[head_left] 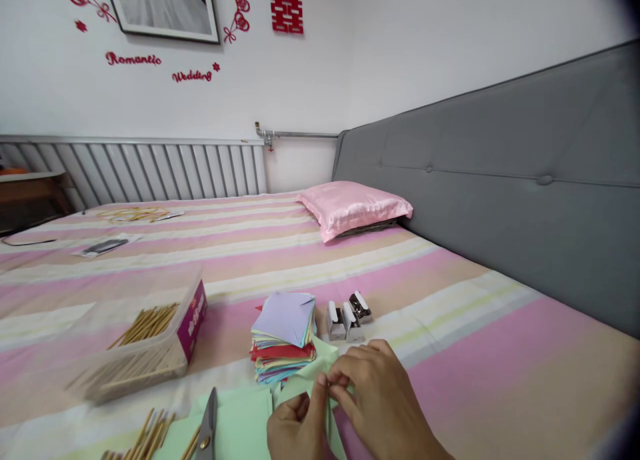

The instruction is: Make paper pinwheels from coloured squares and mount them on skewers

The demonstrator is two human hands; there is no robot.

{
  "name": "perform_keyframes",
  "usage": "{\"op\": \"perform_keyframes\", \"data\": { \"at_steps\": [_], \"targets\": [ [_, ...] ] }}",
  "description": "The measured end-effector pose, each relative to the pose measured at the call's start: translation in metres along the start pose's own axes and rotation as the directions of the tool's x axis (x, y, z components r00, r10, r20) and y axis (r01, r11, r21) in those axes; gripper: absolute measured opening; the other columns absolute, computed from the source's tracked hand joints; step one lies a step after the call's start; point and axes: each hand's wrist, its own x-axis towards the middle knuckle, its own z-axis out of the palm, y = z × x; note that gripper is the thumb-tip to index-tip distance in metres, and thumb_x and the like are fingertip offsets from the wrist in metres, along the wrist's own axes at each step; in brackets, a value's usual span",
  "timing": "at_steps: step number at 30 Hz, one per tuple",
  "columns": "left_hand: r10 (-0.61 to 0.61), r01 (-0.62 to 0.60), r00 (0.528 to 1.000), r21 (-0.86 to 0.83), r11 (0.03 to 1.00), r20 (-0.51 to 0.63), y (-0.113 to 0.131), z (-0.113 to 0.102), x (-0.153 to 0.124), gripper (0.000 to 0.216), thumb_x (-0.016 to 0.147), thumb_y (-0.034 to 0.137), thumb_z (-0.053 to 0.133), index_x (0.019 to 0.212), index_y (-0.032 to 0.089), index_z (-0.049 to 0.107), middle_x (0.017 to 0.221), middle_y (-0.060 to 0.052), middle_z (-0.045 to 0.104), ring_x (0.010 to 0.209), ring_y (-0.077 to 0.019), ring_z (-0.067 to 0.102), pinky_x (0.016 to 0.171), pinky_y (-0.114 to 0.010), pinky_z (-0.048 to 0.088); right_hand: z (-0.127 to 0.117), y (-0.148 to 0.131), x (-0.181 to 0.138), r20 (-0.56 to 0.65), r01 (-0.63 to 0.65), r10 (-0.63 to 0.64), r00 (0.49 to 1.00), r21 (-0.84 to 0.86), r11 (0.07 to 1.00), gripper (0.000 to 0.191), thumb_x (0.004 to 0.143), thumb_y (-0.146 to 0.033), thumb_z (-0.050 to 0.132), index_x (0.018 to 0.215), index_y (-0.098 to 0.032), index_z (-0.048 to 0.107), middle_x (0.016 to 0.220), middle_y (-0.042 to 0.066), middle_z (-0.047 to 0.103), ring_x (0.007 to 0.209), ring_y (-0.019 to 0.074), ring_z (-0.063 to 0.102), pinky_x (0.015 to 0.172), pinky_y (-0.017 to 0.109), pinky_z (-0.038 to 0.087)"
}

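Note:
My left hand point(300, 423) and my right hand point(380, 403) meet at the lower middle, thumbs and fingertips pinched together on a light green paper point(325, 357). The paper is bent and cut into flaps, one spreading up behind the fingers and another hanging below. Whatever tiny thing may lie between the fingertips is hidden. Just beyond my left hand stands a stack of coloured paper squares point(285, 320), lilac on top. Small open boxes point(345, 323) with dark metal bits inside sit past my right hand. Flat green sheets point(240, 420) lie left of my left hand.
Dark-bladed scissors point(207, 427) rest on the green sheets, beside loose wooden sticks point(150, 437). A clear plastic box point(170, 350) of sticks stands at left. Farther off are a pink pillow point(355, 207), a grey headboard point(490, 173) and a radiator point(175, 170).

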Motion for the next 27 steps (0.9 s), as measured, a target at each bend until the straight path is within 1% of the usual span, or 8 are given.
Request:
{"op": "perform_keyframes", "data": {
  "at_steps": [5, 8, 10, 13, 14, 20, 24, 27],
  "targets": [
    [0.029, -0.029, 0.999, -0.023, 0.999, 0.016, 0.009, 0.003, -0.006, 0.046, 0.047, 0.054, 0.069, 0.040, 0.011, 0.053, 0.039, 0.003, 0.042, 0.043, -0.0090, 0.034, 0.039, -0.020, 0.028, 0.002, 0.004, -0.005, 0.014, -0.052, 0.051, 0.999, 0.003, 0.999, 0.011, 0.068, -0.012, 0.057, 0.066, -0.023, 0.059, 0.068, -0.003, 0.063, 0.071, 0.0166, 0.050, 0.064, 0.025, 0.030],
    [0.053, -0.051, 0.998, -0.036, 0.998, 0.046, 0.010, 0.004, -0.007, 0.044, 0.048, 0.050, 0.070, 0.040, 0.011, 0.051, 0.041, 0.002, 0.042, 0.045, -0.0087, 0.033, 0.040, -0.019, 0.027, 0.004, 0.006, -0.006, 0.009, -0.068, 0.068, 0.998, -0.004, 0.998, 0.010, 0.068, -0.013, 0.055, 0.065, -0.022, 0.056, 0.068, -0.002, 0.061, 0.071, 0.0172, 0.048, 0.062, 0.025, 0.029],
    [0.070, -0.066, 0.995, -0.048, 0.997, 0.073, 0.009, 0.003, -0.007, 0.042, 0.049, 0.045, 0.071, 0.039, 0.013, 0.048, 0.041, 0.003, 0.038, 0.045, -0.0082, 0.031, 0.040, -0.019, 0.026, 0.006, 0.006, -0.007, -0.002, -0.071, 0.071, 0.997, -0.018, 0.997, 0.009, 0.067, -0.013, 0.054, 0.064, -0.022, 0.054, 0.067, -0.002, 0.060, 0.069, 0.0170, 0.048, 0.062, 0.026, 0.029],
    [0.098, -0.096, 0.991, -0.030, 0.995, 0.092, 0.008, 0.002, -0.007, 0.043, 0.051, 0.041, 0.071, 0.035, 0.015, 0.041, 0.041, 0.006, 0.028, 0.043, -0.0068, 0.027, 0.039, -0.018, 0.022, 0.008, 0.005, -0.006, -0.016, -0.084, 0.083, 0.996, -0.031, 0.996, 0.010, 0.064, -0.012, 0.055, 0.061, -0.021, 0.052, 0.063, -0.003, 0.058, 0.065, 0.0159, 0.047, 0.062, 0.026, 0.028],
    [0.099, -0.097, 0.991, -0.028, 0.995, 0.092, 0.009, 0.002, -0.007, 0.042, 0.051, 0.040, 0.071, 0.035, 0.015, 0.041, 0.041, 0.006, 0.027, 0.043, -0.0066, 0.027, 0.039, -0.018, 0.022, 0.008, 0.005, -0.006, -0.020, -0.088, 0.087, 0.996, -0.035, 0.996, 0.010, 0.063, -0.012, 0.055, 0.061, -0.021, 0.051, 0.062, -0.003, 0.057, 0.064, 0.0156, 0.046, 0.062, 0.027, 0.027],
    [0.059, -0.043, 0.993, -0.157, 0.987, 0.100, 0.017, 0.004, -0.013, 0.032, 0.044, 0.034, 0.077, 0.040, 0.009, 0.058, 0.037, 0.001, 0.049, 0.041, -0.0092, 0.041, 0.040, -0.018, 0.032, 0.011, 0.003, -0.004, -0.038, -0.099, 0.097, 0.995, -0.049, 0.994, 0.009, 0.063, -0.013, 0.055, 0.059, -0.021, 0.051, 0.059, -0.003, 0.056, 0.060, 0.0144, 0.046, 0.062, 0.026, 0.026],
    [0.049, -0.035, 0.996, -0.169, 0.985, 0.080, 0.016, 0.005, -0.013, 0.031, 0.043, 0.032, 0.078, 0.038, 0.009, 0.058, 0.037, 0.001, 0.051, 0.040, -0.0089, 0.042, 0.039, -0.017, 0.034, 0.010, 0.003, -0.005, -0.037, -0.096, 0.094, 0.995, -0.056, 0.994, 0.010, 0.062, -0.012, 0.055, 0.056, -0.020, 0.051, 0.057, -0.004, 0.056, 0.058, 0.0132, 0.045, 0.061, 0.026, 0.025],
    [0.057, -0.041, 0.994, -0.171, 0.984, 0.089, 0.010, 0.003, -0.010, 0.031, 0.045, 0.031, 0.078, 0.037, 0.011, 0.056, 0.035, 0.003, 0.047, 0.040, -0.0083, 0.041, 0.038, -0.017, 0.033, 0.010, 0.002, -0.004, -0.032, -0.096, 0.094, 0.995, -0.063, 0.993, 0.011, 0.062, -0.012, 0.055, 0.056, -0.020, 0.051, 0.056, -0.004, 0.056, 0.056, 0.0123, 0.045, 0.062, 0.026, 0.025]
  ]
}}
